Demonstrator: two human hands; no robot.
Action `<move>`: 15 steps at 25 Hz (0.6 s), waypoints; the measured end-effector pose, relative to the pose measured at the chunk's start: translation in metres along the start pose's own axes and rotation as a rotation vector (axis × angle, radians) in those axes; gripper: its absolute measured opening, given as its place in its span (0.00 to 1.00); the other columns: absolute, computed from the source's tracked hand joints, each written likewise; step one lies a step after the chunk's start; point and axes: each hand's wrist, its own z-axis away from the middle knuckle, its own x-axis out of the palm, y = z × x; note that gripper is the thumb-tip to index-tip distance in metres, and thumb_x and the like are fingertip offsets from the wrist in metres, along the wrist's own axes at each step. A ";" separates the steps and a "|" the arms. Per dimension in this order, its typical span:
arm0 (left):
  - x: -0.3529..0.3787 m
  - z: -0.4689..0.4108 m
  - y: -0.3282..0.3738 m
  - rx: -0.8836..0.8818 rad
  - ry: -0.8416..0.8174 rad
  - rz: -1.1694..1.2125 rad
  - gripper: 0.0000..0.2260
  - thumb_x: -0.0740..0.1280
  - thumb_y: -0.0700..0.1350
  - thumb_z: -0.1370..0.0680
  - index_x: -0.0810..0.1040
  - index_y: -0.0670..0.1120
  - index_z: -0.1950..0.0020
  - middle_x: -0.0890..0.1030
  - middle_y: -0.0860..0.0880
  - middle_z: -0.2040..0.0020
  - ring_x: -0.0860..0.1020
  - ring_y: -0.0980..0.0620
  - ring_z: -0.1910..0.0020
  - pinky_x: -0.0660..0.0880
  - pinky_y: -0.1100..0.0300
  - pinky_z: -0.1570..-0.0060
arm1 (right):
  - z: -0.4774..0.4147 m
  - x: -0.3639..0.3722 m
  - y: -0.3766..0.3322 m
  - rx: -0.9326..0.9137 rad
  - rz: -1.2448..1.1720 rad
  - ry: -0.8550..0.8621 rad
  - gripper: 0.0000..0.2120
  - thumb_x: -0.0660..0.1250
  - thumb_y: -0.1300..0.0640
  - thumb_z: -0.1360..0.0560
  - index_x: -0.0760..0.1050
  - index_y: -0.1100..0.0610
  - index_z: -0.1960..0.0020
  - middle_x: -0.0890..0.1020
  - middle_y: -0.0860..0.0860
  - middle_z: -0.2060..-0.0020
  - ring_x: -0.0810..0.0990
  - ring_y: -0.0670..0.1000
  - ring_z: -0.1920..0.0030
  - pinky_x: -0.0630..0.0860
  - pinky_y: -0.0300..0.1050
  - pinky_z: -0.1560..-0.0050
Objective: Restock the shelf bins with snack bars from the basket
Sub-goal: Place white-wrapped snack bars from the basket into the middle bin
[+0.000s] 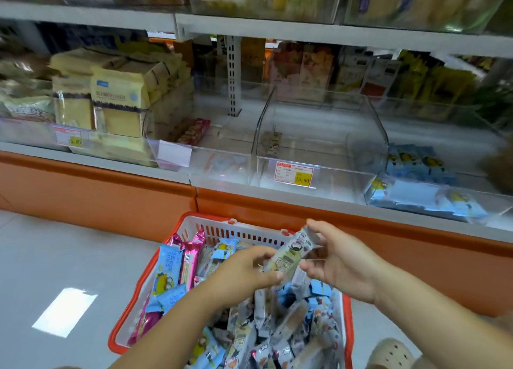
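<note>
A red and white basket (194, 224) stands on the floor, full of blue, pink and grey-white snack bars. Above it, both hands hold one grey-white snack bar (290, 253). My left hand (247, 271) grips its lower end, and my right hand (337, 257) pinches its upper end. On the shelf ahead, a clear bin (322, 157) with a 15.80 price tag holds a single similar bar (272, 142) at its back left. The clear bin (222, 157) to its left holds a pink bar (194, 131).
A bin of blue bars (416, 185) sits at the right, stacked yellow packets (116, 99) at the left. An orange plinth (111, 194) runs under the shelf. A foot in a beige clog (388, 354) stands right of the basket. Grey floor lies to the left.
</note>
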 end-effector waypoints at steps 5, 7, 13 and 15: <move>-0.008 -0.003 0.026 0.004 -0.096 0.206 0.12 0.68 0.44 0.22 0.78 0.52 0.39 0.84 0.48 0.48 0.83 0.49 0.52 0.77 0.62 0.56 | 0.007 -0.002 -0.027 -0.180 0.323 -0.022 0.14 0.69 0.50 0.28 0.77 0.61 0.52 0.77 0.47 0.75 0.76 0.48 0.69 0.75 0.39 0.67; -0.008 -0.004 0.033 0.011 -0.090 0.217 0.11 0.68 0.44 0.22 0.78 0.52 0.39 0.84 0.49 0.49 0.84 0.49 0.52 0.76 0.64 0.57 | 0.006 -0.004 -0.033 -0.197 0.332 -0.010 0.11 0.67 0.51 0.26 0.76 0.60 0.54 0.76 0.47 0.76 0.76 0.48 0.69 0.75 0.39 0.67; -0.031 -0.013 0.058 0.074 0.010 0.101 0.12 0.70 0.48 0.24 0.78 0.58 0.42 0.84 0.53 0.50 0.82 0.55 0.56 0.78 0.59 0.56 | 0.000 -0.004 -0.059 -0.341 0.406 0.015 0.08 0.68 0.59 0.25 0.79 0.57 0.46 0.80 0.52 0.67 0.76 0.45 0.70 0.74 0.38 0.68; -0.052 -0.019 0.074 0.128 0.071 0.007 0.12 0.71 0.51 0.25 0.79 0.63 0.43 0.83 0.57 0.52 0.80 0.59 0.59 0.76 0.64 0.59 | 0.003 -0.004 -0.086 -0.389 0.578 -0.044 0.14 0.71 0.61 0.28 0.80 0.49 0.44 0.82 0.53 0.61 0.79 0.47 0.65 0.77 0.40 0.64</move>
